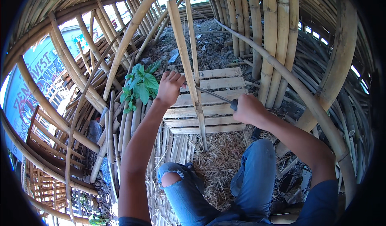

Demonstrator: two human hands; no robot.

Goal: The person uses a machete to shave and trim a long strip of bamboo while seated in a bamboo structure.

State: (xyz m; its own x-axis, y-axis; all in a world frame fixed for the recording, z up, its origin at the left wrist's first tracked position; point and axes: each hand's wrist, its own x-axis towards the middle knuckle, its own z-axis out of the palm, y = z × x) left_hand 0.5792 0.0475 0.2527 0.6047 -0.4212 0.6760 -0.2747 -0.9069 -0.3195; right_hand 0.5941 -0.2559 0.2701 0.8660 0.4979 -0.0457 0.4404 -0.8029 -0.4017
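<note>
My right hand [251, 110] is closed around the dark handle of a screwdriver-like tool [215, 94] with a long, thin metal shaft. The shaft runs leftward and meets an upright split bamboo strip [185, 51] in front of me. On the strip's other side, my left hand [171, 86] has its fingers curled in close to the edge; what they grip is hidden. Whether the tool's tip goes through the strip or behind it cannot be made out. A second, thinner strip [191, 33] stands just behind. Below both hands lies a slatted bamboo platform [225, 83].
Dry straw [221, 165] covers the ground between my knees. A leafy green plant [141, 84] grows left of my left hand. Bamboo poles [270, 45] stand at the right, and a long curved pole [293, 79] crosses beside my right arm. Stacked bamboo and a painted wall [36, 81] are at left.
</note>
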